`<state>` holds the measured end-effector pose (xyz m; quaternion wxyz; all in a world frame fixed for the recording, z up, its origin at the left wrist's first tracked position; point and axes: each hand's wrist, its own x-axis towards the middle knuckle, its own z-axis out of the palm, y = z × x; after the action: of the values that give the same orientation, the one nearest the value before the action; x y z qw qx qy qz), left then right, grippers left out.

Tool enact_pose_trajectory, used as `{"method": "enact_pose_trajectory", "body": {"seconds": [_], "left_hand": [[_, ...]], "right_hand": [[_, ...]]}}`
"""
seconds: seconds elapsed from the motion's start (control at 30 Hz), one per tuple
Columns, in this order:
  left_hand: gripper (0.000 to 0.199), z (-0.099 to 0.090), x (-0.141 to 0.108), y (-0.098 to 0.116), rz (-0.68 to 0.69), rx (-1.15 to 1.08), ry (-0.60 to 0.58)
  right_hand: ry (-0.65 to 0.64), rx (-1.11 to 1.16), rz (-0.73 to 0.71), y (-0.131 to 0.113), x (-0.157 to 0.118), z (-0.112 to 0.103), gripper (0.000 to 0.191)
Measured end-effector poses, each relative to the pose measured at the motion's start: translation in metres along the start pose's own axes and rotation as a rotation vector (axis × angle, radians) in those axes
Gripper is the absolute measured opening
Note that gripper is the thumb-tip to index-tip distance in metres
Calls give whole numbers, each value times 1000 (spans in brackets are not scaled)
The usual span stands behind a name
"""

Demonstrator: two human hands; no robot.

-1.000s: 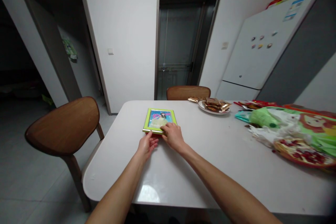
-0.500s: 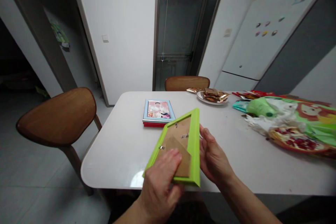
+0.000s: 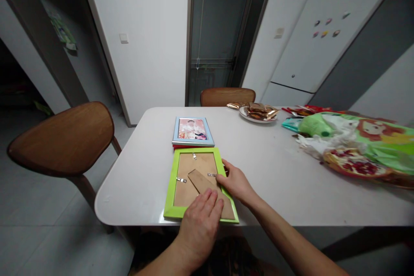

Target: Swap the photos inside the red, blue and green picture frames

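Gripping right rim of green frame [image 3: 172, 183] with right hand [image 3: 237, 183], thumb on top beside a metal clip [image 3: 212, 175]; cannot tell finger placement underneath. Laying left hand [image 3: 201, 221] open, palm down, across near rim and brown stand flap [image 3: 199, 180]. Showing brown backing [image 3: 186, 194] upward, with more clips at far and left sides. Placed directly under left hand and just left of right hand, at near edge of white table [image 3: 136, 172]; cannot tell whether resting flat or slightly raised.

Seen just beyond far rim: light blue frame [image 3: 193, 129], picture side up, stacked on something red [image 3: 181, 146]. Farther off, toward the right: white plate [image 3: 245, 116] piled with shiny brown packets [image 3: 258, 110]. Well apart to right: green printed bag [image 3: 388, 133] behind food with dark red pieces [image 3: 354, 164]. Past the table: wooden chair [image 3: 64, 142] at left, another wooden chair [image 3: 228, 97] at far side, white fridge [image 3: 318, 60] at far right.
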<state>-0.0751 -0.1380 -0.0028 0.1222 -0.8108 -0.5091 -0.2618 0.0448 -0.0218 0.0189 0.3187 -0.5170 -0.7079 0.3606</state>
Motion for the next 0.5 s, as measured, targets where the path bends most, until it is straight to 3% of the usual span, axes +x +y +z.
{"method": "enact_pose_trajectory", "body": {"seconds": [0.13,0.27,0.37,0.5], "left_hand": [[31,9,0,7,-30,-32,-60],[36,-5,1,4,-61,-128,-225],[49,-24,-2,-14,-140,-153,-320],[65,-39,-14,-45,-306,-173,-335]], "right_hand": [[87,-442,-95,12,3,2,51],[59,-547,-143,17,0,3,46],[48,-547,-173,16,-2,3,45],[11,-580,-234,12,-2,2,38]]}}
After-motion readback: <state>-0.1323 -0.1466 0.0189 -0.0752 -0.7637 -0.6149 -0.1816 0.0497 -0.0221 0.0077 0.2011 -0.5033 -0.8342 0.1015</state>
